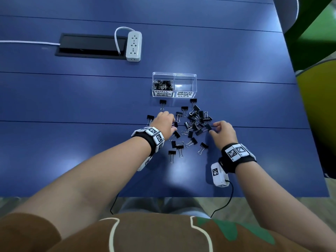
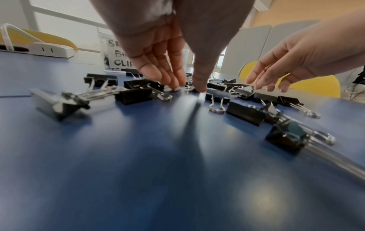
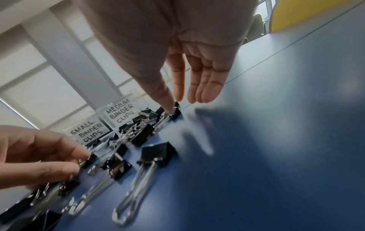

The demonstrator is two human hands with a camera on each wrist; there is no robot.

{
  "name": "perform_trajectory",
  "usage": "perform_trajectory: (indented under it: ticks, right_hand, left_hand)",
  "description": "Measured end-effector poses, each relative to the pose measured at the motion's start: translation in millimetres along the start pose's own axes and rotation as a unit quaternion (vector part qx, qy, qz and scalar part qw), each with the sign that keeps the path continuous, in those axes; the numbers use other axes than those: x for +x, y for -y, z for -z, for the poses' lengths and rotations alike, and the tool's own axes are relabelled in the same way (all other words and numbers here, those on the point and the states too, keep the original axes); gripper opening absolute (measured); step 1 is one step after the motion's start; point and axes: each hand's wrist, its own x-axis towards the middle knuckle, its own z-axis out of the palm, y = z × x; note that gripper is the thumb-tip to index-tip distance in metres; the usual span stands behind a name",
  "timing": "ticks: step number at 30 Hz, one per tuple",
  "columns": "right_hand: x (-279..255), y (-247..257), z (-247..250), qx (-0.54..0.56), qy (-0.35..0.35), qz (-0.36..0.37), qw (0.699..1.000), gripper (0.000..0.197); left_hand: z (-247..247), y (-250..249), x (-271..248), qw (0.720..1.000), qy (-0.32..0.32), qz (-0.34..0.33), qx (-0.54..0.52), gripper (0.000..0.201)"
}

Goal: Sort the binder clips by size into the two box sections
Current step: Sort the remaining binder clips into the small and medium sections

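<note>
A clear two-section box (image 1: 174, 75) stands on the blue table. Its left section (image 1: 163, 94), labelled SMALL BINDER CLIPS, holds several small black clips; the right section (image 1: 185, 84), labelled MEDIUM BINDER CLIPS, holds nothing. In front of the box lies a loose pile of black binder clips (image 1: 197, 120) of both sizes. My left hand (image 1: 171, 125) reaches down at the pile's left side, with thumb and fingers (image 2: 173, 82) pinching a small binder clip (image 3: 90, 158) that lies on the table. My right hand (image 1: 211, 129) hovers at the pile's right side with fingers nearly straight, its thumb tip touching a black clip (image 3: 176, 111).
A white power strip (image 1: 134, 46) and a black cable hatch (image 1: 91, 46) sit at the far left. Stray clips (image 1: 171, 153) lie between my wrists. The table's near edge (image 1: 163, 196) is close to my body. A yellow chair (image 1: 318, 115) stands past the right edge.
</note>
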Motion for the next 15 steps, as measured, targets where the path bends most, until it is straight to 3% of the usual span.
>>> perform_trajectory:
  ticks: [4, 8, 15]
  right_hand:
    - [-3, 4, -9, -0.031, 0.045, 0.024, 0.998, 0.025]
    - [-2, 14, -7, -0.034, 0.027, 0.058, 0.997, 0.021]
    - [4, 32, -14, -0.096, 0.067, 0.097, 0.988, 0.02]
  left_hand:
    - [-4, -7, 2, 1.0, -0.002, 0.004, 0.017, 0.036]
    - [-3, -10, 3, 0.999, 0.009, 0.003, 0.034, 0.029]
    - [11, -12, -3, 0.996, 0.018, 0.031, -0.076, 0.017]
